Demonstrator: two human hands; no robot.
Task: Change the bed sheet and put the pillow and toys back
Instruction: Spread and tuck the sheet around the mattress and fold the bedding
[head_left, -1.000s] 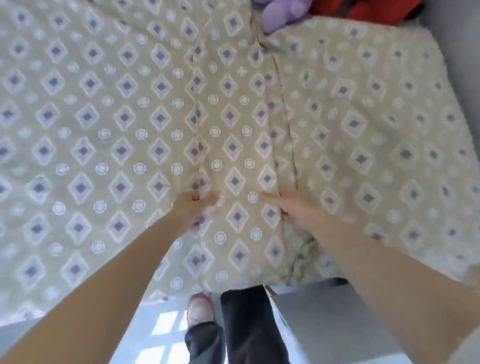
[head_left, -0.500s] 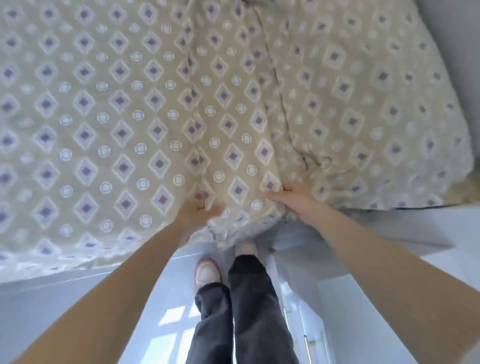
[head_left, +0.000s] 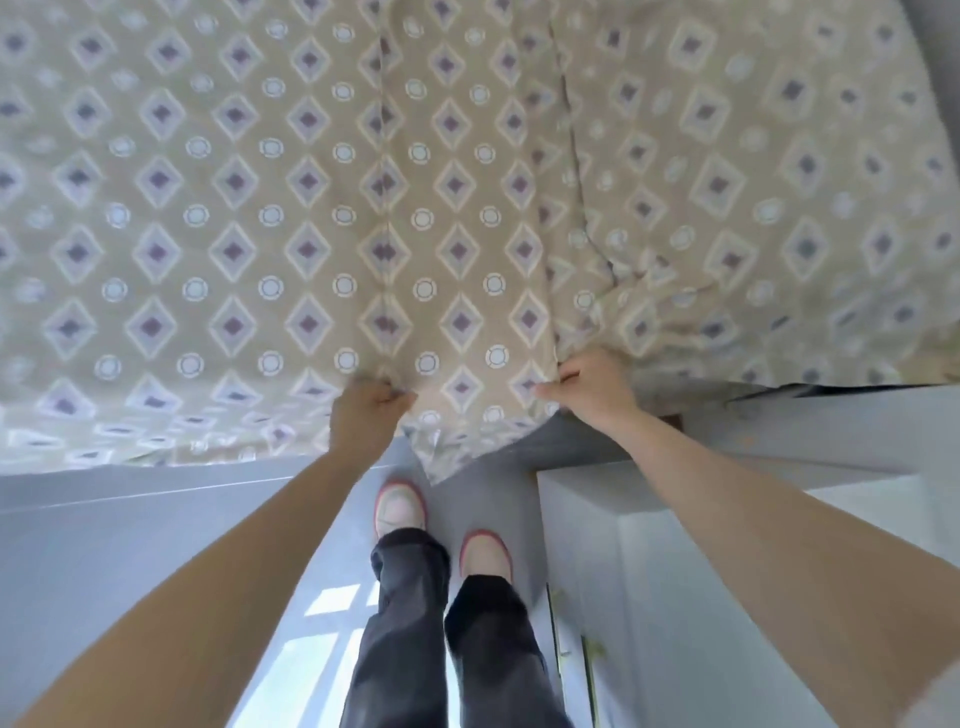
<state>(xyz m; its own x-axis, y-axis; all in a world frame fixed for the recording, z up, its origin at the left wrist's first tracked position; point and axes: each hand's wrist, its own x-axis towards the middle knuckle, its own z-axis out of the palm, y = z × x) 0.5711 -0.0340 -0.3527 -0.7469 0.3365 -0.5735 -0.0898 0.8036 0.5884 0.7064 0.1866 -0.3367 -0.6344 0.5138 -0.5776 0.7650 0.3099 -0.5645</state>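
Note:
A beige bed sheet (head_left: 311, 208) with purple diamonds and white rings covers the whole upper part of the view. Its near edge hangs over the bed's side, with a loose corner (head_left: 441, 447) dangling between my hands. My left hand (head_left: 363, 410) grips a bunch of the sheet near that edge. My right hand (head_left: 592, 384) pinches the sheet at a long crease that runs up the fabric. No pillow or toys are in view.
My feet in pink-edged shoes (head_left: 400, 506) and dark trousers stand on a pale shiny floor (head_left: 130, 545). A white cabinet or ledge (head_left: 779, 447) sits at the right, under the bed's corner. A grey wall (head_left: 935, 36) shows at the upper right.
Both hands have pulled the sheet toward me, past the bed's edge. The view has tipped down, so the purple and red toys at the top are out of sight and the floor shows.

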